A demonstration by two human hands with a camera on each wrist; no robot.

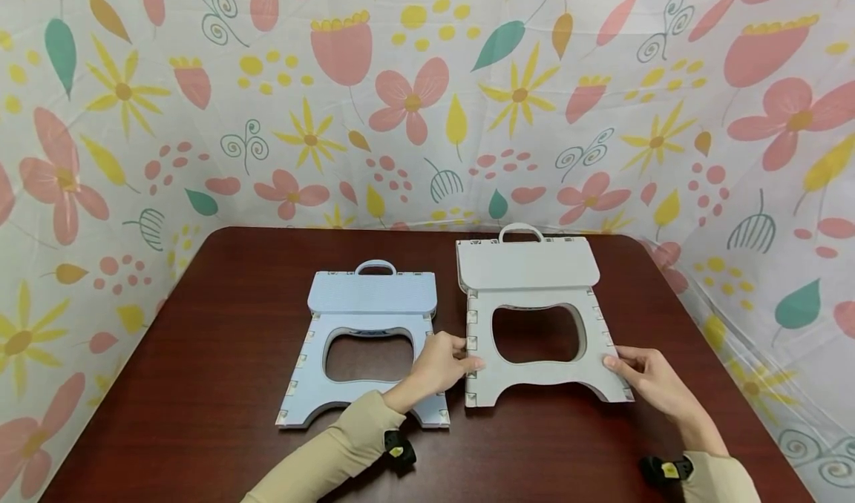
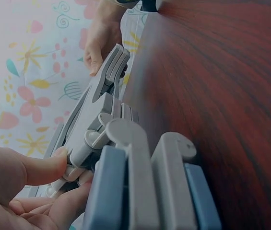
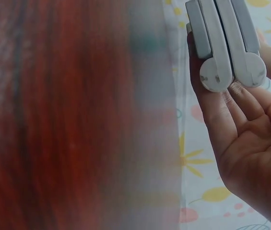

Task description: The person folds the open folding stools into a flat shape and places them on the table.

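Observation:
A pale grey folding step stool (image 1: 531,265), folded flat with its handle loop at the far end, is gripped by both hands at its lower sides. My left hand (image 1: 437,362) pinches its left edge, thumb on the face and fingers underneath. At the lower right edge, my right hand (image 1: 648,377) holds it the same way; the right wrist view shows fingers behind the stool's folded legs (image 3: 217,72). Just left lies a light blue folding step stool (image 1: 372,293), also folded flat, its right edge partly hidden by my left hand and wrist.
Both stools are over a dark reddish-brown table (image 1: 220,325). Behind and to the sides hangs a white curtain (image 1: 414,169) printed with flowers and leaves. Each wrist wears a black strap with a small device (image 1: 399,451).

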